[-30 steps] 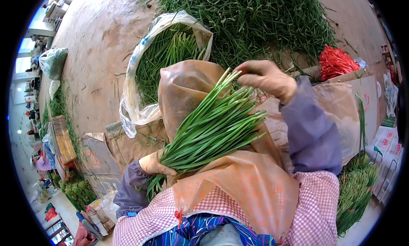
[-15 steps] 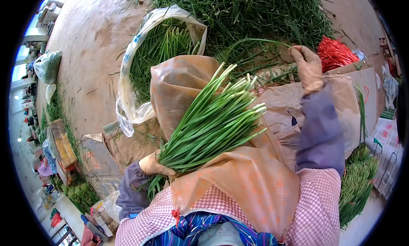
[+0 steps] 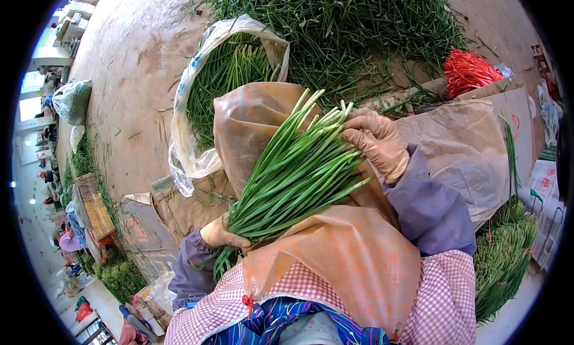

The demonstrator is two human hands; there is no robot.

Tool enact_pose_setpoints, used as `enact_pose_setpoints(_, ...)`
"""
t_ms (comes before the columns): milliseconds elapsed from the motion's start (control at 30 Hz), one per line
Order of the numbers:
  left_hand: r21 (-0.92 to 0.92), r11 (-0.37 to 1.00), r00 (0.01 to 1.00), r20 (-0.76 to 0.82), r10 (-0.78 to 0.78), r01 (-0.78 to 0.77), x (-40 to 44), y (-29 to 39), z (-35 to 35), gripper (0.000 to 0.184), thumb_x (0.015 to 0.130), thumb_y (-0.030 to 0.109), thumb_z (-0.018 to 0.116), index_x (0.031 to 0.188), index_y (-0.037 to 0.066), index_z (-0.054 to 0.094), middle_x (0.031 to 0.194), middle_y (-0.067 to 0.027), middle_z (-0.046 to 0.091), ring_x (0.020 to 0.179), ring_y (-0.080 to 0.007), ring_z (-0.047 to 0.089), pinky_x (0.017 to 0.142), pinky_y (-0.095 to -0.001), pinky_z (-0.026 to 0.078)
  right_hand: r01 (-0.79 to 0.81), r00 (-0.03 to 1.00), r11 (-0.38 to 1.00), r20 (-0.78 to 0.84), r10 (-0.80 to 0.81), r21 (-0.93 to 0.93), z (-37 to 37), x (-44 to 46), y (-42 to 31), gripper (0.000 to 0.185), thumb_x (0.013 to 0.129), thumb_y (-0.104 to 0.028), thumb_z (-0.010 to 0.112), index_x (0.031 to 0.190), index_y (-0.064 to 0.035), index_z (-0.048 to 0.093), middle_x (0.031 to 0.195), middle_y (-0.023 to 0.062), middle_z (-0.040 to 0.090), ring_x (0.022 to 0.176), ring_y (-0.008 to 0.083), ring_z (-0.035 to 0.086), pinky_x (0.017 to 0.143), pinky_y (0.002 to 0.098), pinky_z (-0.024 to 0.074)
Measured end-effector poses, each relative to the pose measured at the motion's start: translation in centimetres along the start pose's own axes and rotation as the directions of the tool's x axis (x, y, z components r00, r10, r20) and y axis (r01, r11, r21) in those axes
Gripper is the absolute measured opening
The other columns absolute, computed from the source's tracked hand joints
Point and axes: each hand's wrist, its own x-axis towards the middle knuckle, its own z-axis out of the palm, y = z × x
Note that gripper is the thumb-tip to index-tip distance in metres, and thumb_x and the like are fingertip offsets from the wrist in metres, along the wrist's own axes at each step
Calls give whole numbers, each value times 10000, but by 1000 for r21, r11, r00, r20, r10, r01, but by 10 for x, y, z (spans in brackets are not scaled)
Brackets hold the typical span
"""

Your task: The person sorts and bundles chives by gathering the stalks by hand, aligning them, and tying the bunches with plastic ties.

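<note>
Across my lap, over an orange-brown plastic apron (image 3: 353,243), lies a bunch of long green stalks (image 3: 293,177) with pale ends pointing up and right. My left hand (image 3: 224,232), in a pale glove, is wrapped round the leafy lower end of the bunch. At the pale ends is my right hand (image 3: 379,143), gloved too, its fingers curled against the stalks at the bunch's right edge. Whether its fingertips grip a stalk is hard to make out.
A clear plastic bag (image 3: 179,121) of green stalks stands ahead to the left. Beyond lies a large heap of loose greens (image 3: 341,34). Red ties (image 3: 469,73) lie at the right, above brown paper (image 3: 460,147) and stacked green bundles (image 3: 505,255).
My right hand moved out to the upper right with one long green blade, then came back to the pale ends of the bunch. That blade no longer shows in it. My left hand kept its hold.
</note>
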Motion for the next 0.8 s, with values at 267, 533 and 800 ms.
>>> enact_pose_setpoints(267,-13,993,993,-34,-116,115,0,-12,-6,776,704,42,820,1390,27,459,1298,-81,588,1175,-184,524,1019,-334,398,-59,989,998,-134,63,38,5,-2,-4,106,876,-113,706,852,-21,660,875,9,626,807,90,551,737,251,452)
enact_pose_setpoints(533,-34,999,998,-45,34,-36,4,-14,5,844,695,70,825,1425,21,405,1330,-87,563,1214,-187,502,1044,-339,380,-35,978,998,-204,45,50,13,-3,-8,110,895,-126,699,863,-26,665,793,-8,640,699,72,576,649,225,474)
enact_pose_setpoints(800,151,988,999,-50,-13,21,5,-19,1,790,714,98,813,1403,14,434,1299,-85,582,1180,-180,516,1015,-336,403,-153,985,986,72,158,-61,2,-4,-12,243,915,-266,679,882,-26,666,776,12,635,740,118,581,726,277,464)
